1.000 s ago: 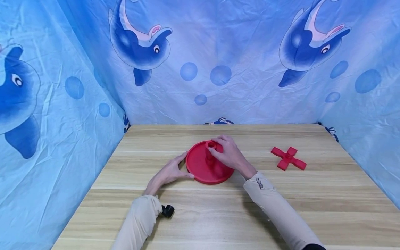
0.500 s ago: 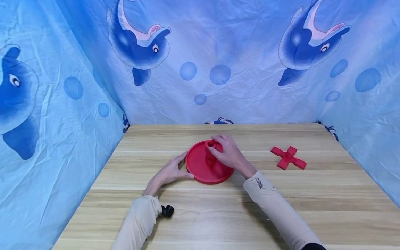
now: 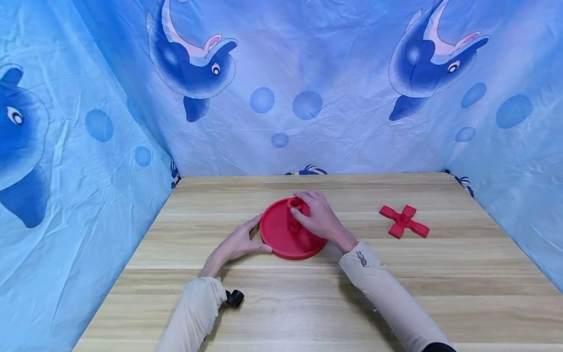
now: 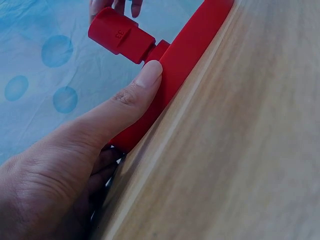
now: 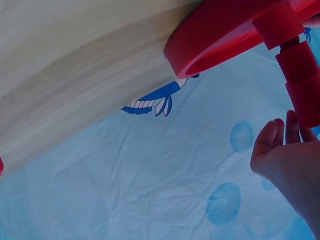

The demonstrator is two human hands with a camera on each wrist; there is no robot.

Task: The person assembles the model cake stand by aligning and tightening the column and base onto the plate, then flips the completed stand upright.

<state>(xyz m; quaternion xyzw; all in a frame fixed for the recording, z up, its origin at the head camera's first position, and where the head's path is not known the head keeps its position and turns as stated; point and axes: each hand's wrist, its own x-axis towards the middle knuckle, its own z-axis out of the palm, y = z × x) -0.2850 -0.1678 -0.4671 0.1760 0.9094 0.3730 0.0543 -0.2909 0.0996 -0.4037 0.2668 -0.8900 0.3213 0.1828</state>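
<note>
A red round tray-like base (image 3: 277,235) with a low raised rim lies on the table in the head view. My left hand (image 3: 238,242) grips the rim at its left, thumb near the front edge and fingers behind. Upright at the base's middle stands a hollow red tube (image 3: 292,219), held near its top by my right hand (image 3: 321,217). In the left wrist view the tube (image 4: 120,36) is marked 33. A narrow neck shows between it and a socket (image 5: 277,25) on the base in the right wrist view. Part of the right-hand grip is hidden.
A red four-armed cross piece (image 3: 403,221) lies flat on the wooden table (image 3: 290,313), right of the base. Blue dolphin-print cloth (image 3: 281,63) hangs around the back and sides. A small black device (image 3: 235,298) sits at the left wrist.
The whole scene has shifted slightly left as the head camera turned. Both hands keep their places on the base and tube, with little other visible movement.
</note>
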